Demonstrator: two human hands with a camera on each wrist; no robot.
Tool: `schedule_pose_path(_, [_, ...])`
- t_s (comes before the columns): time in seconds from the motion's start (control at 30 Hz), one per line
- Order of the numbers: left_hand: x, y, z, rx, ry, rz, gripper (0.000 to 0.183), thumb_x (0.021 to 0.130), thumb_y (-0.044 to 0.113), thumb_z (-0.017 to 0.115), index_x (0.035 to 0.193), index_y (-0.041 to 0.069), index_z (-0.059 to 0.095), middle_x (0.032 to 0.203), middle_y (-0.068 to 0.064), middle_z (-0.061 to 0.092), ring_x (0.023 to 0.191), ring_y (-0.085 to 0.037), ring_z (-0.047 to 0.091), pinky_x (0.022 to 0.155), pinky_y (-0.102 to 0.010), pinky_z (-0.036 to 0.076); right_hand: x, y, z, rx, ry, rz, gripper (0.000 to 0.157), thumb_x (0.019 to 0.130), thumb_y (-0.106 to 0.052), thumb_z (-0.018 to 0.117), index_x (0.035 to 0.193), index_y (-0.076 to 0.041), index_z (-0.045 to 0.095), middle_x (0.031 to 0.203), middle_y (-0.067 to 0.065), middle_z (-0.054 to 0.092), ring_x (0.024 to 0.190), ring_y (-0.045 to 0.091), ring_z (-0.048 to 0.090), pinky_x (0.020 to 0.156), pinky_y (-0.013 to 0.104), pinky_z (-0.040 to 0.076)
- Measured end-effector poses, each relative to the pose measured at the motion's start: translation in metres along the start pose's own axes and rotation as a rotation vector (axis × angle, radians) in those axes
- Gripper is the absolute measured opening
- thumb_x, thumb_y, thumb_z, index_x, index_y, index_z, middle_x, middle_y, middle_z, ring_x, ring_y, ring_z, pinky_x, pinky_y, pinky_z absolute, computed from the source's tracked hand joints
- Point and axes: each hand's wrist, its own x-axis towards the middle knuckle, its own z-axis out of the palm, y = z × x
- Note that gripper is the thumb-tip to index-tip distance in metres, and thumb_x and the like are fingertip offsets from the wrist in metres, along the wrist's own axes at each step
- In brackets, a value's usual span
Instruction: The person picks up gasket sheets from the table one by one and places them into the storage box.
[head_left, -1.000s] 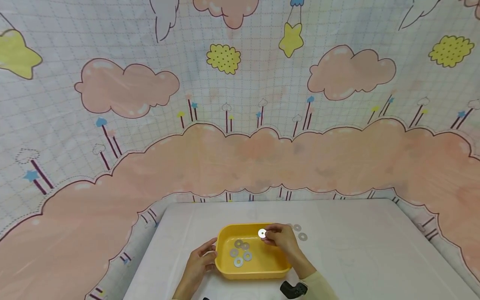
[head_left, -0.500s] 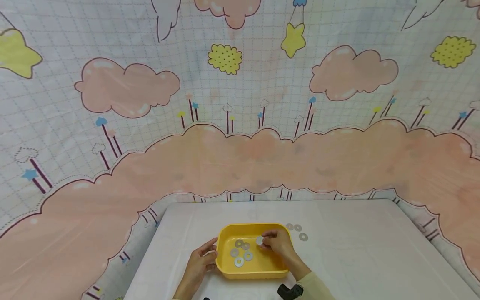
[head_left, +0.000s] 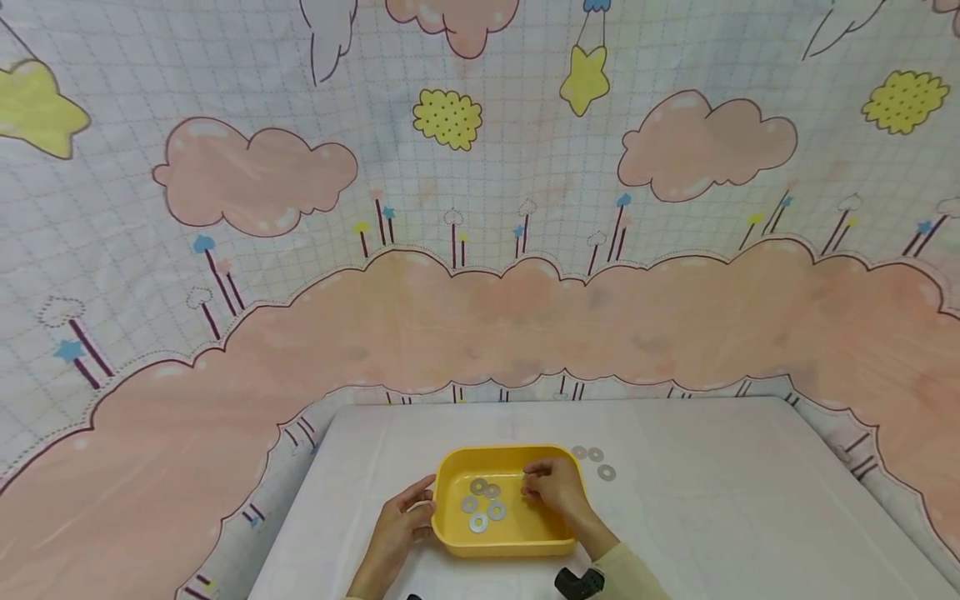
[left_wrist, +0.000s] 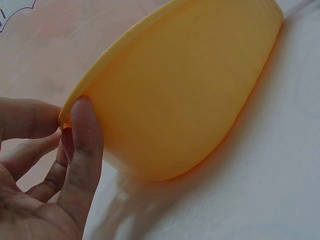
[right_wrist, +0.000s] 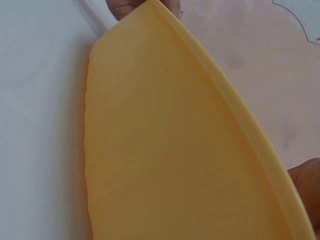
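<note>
A yellow plastic tray (head_left: 506, 551) stands on the white table, with several flat grey washers (head_left: 478, 522) lying in its left half. At the tray's left end my left hand (head_left: 397, 525) grips the edge; the left wrist view shows its thumb (left_wrist: 86, 135) against the outer wall just under the rim. My right hand (head_left: 555, 483) is over the right part of the tray, fingers bent and pointing left. No washer shows at its fingertips, and I cannot tell whether one is hidden in them. In the right wrist view the tray's wall covers most of that hand.
Several more washers (head_left: 607, 472) lie on the white tabletop (head_left: 720, 500) just beyond the tray's right end. A black wrist device (head_left: 580, 583) sits by the right sleeve. A printed cloth (head_left: 480, 325) with clouds hangs behind the table.
My right hand has moved slightly down and left over the tray. The washer seen at its fingertips in both earlier frames is out of sight now. My left hand has stayed put.
</note>
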Motion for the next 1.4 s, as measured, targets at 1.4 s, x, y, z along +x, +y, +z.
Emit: schedule_pose_path(1.4, [-0.007, -0.003, -0.003, -0.006, -0.019, 0.004, 0.059, 0.084, 0.01, 0.061, 0.14, 0.006, 0.041, 0.11, -0.006, 0.05, 0.08, -0.011, 0.056, 0.066, -0.024, 0.053, -0.03, -0.037, -0.091, 0.06, 0.122, -0.075, 0.024, 0.087, -0.011, 0.062, 0.109, -0.003, 0.063, 0.107, 0.017, 0.063, 0.085, 0.021, 0.07, 0.072, 0.029, 0.058])
